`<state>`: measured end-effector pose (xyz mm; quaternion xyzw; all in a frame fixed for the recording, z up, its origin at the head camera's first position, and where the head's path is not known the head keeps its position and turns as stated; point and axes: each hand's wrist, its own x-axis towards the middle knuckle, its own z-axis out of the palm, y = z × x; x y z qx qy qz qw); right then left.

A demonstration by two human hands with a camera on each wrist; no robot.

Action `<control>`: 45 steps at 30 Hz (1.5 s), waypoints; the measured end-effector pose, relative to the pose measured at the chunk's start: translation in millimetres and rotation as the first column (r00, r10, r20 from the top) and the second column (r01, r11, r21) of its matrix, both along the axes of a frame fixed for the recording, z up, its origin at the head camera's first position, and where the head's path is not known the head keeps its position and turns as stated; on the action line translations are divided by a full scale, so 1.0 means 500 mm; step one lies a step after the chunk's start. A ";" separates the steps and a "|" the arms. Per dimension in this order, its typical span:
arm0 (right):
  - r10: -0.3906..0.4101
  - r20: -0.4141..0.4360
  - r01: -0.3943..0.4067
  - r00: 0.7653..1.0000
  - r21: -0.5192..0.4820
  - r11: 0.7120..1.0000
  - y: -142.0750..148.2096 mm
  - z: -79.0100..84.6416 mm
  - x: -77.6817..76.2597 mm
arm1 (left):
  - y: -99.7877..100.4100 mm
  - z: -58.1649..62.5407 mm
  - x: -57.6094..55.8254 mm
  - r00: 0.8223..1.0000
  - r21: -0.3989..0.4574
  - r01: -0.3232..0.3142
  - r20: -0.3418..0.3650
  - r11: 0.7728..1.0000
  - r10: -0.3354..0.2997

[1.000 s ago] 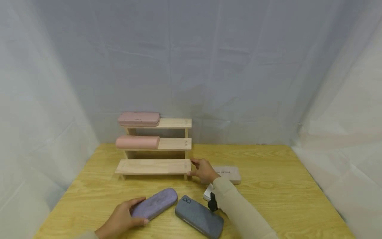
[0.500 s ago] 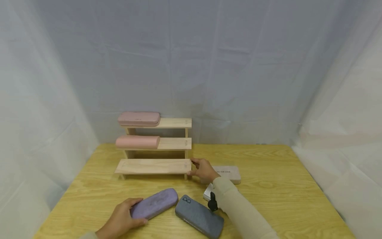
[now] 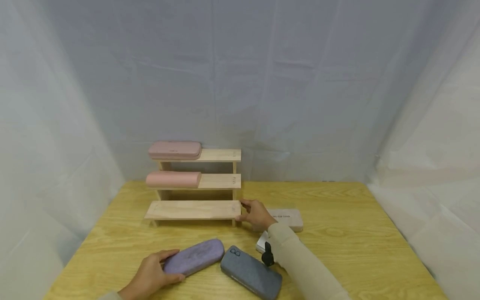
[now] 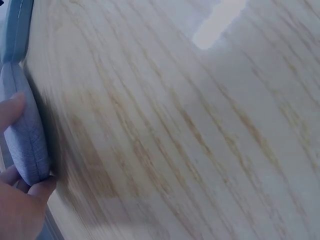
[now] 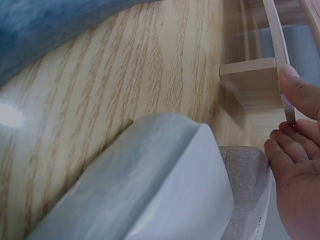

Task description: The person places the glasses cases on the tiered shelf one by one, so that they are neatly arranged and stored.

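Note:
My left hand grips the near left end of a purple glasses case, thumb on one side and fingers on the other. In the left wrist view this fabric-covered glasses case lies low at the tabletop. With thumb and fingertips, my right hand pinches the right end of the lowest board of a three-tier wooden display shelf. In the right wrist view the thumb lies on one face of that board and the fingers touch the other. A blue-grey glasses case lies between the forearms.
A dusty-pink glasses case sits at the left of the top tier, a salmon-pink one on the middle tier. Beside the right forearm lie a beige case with lettering and a partly hidden white case. Pale sheeting surrounds the table.
The left hand and the purple glasses case have shifted very slightly, the case's far end tilting a little toward me. The right hand stays at the shelf's end.

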<state>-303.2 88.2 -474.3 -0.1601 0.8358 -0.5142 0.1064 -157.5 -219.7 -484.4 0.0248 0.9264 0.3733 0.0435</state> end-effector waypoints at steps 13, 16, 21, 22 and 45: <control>0.006 -0.008 -0.006 1.000 -0.002 1.000 0.000 0.000 0.001 | -0.058 0.039 -0.026 0.997 0.061 0.048 -0.058 0.997 -0.044; 0.003 0.012 -0.002 1.000 -0.013 1.000 0.000 0.001 0.002 | -0.072 0.058 -0.041 0.994 0.077 0.071 -0.086 0.994 -0.065; -0.003 0.035 0.004 0.999 -0.028 1.000 0.000 0.003 0.002 | -0.099 0.093 -0.075 0.987 0.085 0.126 -0.113 0.988 -0.116; -0.003 0.036 0.004 0.999 -0.028 1.000 0.001 0.003 0.002 | -0.105 0.100 -0.082 0.986 0.076 0.131 -0.114 0.988 -0.122; 0.007 0.018 -0.007 1.000 -0.007 1.000 0.002 -0.007 -0.002 | -0.178 0.146 -0.235 0.955 -0.022 0.250 -0.162 0.968 -0.250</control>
